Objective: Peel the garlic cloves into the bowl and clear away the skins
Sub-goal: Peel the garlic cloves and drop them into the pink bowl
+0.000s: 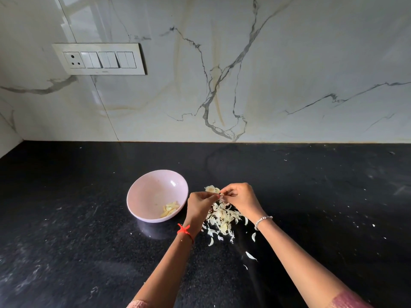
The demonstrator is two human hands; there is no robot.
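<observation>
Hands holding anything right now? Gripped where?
Yes: left hand and right hand both pinch one small garlic clove at their fingertips, one from each side. Which end each holds is too small to tell.

The gripped clove point(221, 196) is barely visible. Left of it, the pink bowl point(144, 196) holds peeled cloves point(170, 209). Skins point(222, 218) heap just beneath.
</observation>
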